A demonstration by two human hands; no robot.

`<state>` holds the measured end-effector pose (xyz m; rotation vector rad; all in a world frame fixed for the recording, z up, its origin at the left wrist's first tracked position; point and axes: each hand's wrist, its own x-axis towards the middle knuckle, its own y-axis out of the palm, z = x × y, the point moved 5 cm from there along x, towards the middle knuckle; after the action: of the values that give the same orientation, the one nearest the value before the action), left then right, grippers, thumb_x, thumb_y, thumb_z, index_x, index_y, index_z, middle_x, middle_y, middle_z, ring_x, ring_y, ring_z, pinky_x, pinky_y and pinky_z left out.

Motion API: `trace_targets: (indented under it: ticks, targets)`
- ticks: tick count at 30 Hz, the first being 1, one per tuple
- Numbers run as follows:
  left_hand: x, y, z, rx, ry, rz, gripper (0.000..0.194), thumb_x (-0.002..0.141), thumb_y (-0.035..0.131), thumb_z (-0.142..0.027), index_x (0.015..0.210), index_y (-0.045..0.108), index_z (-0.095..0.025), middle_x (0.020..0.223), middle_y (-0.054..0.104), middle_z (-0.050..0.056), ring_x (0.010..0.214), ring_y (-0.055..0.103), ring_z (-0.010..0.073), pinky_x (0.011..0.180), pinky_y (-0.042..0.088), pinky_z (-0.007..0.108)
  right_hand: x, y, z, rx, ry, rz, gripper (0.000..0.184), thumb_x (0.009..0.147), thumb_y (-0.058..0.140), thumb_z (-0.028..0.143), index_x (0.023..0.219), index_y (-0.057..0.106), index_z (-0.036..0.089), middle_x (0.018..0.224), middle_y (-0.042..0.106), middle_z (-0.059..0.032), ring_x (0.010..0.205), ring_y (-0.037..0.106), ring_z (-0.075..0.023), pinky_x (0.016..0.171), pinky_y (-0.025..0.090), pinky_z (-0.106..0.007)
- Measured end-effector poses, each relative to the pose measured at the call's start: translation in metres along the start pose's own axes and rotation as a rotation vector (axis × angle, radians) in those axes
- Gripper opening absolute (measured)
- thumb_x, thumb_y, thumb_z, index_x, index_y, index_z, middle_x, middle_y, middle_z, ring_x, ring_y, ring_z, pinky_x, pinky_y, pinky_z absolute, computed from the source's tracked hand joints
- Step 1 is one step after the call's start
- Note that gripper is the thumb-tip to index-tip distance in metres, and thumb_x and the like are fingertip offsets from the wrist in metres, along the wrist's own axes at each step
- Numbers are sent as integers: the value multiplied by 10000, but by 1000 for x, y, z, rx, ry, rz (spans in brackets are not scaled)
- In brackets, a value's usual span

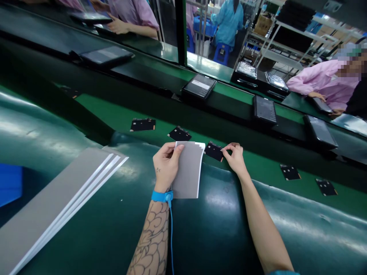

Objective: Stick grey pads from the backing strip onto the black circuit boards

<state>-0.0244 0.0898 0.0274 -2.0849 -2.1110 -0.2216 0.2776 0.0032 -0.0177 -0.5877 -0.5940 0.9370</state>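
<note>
My left hand [165, 165] is closed on a small stack of grey sheets with white edges [187, 170], held upright over the dark green bench. A blue wrist strap [162, 196] with a cord sits on that wrist. My right hand [235, 156] pinches the corner of a small black square piece [214, 151] that lies at the edge of the green conveyor belt [114, 114]. Similar black pieces lie on the belt to the left [142, 124] [179, 133] and to the right [290, 172] [326, 187].
A long pile of grey sheets [54, 202] lies on the bench at the left. Dark tablets [199, 86] [264, 110] [319, 131] rest on a farther belt. People in pink coats [323, 82] work on the far side. Shelving stands behind.
</note>
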Motion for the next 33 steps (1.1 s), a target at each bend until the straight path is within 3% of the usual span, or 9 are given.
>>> trace_targets:
  ticks: [6, 10, 15, 17, 22, 26, 29, 33]
  targets:
    - [0, 2, -1, -4, 5, 14, 289, 917, 837, -486, 946, 811, -200, 839, 795, 34, 748, 712, 172, 684, 554, 276, 1, -2, -3, -38, 0, -34, 166, 936, 689, 397, 936, 713, 233, 1201, 631, -145, 1216, 558, -346, 1122, 454, -555]
    - [-2, 9, -1, -17, 5, 55, 276, 926, 835, -476, 927, 804, -202, 835, 791, 30, 748, 710, 167, 683, 550, 270, -5, -14, 26, 141, -41, -190, 273, 960, 705, 444, 1124, 658, 231, 1236, 660, -143, 1162, 616, -313, 1001, 535, -484]
    - [-8, 20, -3, -34, 7, 116, 280, 942, 824, -476, 922, 795, -199, 826, 791, 28, 729, 711, 169, 664, 554, 270, -22, 4, 86, 566, -207, 143, 381, 1044, 697, 469, 1385, 661, 302, 1393, 724, -98, 1237, 708, -259, 1024, 579, -414]
    - [-10, 23, -4, -46, 3, 138, 270, 951, 824, -467, 929, 798, -199, 840, 798, 30, 752, 722, 171, 690, 564, 270, -28, 10, 98, 615, -211, 163, 391, 1014, 761, 465, 1369, 697, 315, 1374, 748, -79, 1246, 718, -259, 1075, 571, -420]
    - [-15, 32, -7, -108, -54, 227, 317, 956, 816, -497, 1081, 828, -205, 980, 838, 65, 858, 772, 203, 739, 596, 287, -32, 14, 97, 621, -141, 63, 269, 990, 793, 489, 1166, 792, 286, 1175, 799, -64, 1096, 749, -258, 1013, 604, -416]
    - [-17, 35, -8, -89, -95, 295, 372, 930, 840, -512, 1165, 841, -223, 1088, 846, 78, 924, 782, 227, 744, 598, 296, -30, 14, 93, 604, -121, 95, 270, 989, 778, 525, 1064, 802, 267, 1048, 798, -54, 961, 743, -244, 896, 616, -391]
    - [-16, 35, -7, -74, -90, 287, 326, 936, 840, -511, 1076, 850, -218, 1054, 845, 76, 929, 774, 225, 754, 589, 293, -29, 12, 93, 603, -113, 130, 280, 979, 786, 532, 1057, 806, 263, 1038, 800, -51, 949, 744, -241, 896, 613, -388]
    - [-17, 36, -3, -157, -126, 276, 366, 932, 848, -502, 1182, 827, -235, 1031, 844, 65, 869, 771, 203, 720, 586, 282, -27, 11, 92, 593, -84, 168, 312, 963, 796, 554, 1062, 806, 258, 1037, 805, -49, 949, 747, -243, 888, 610, -387]
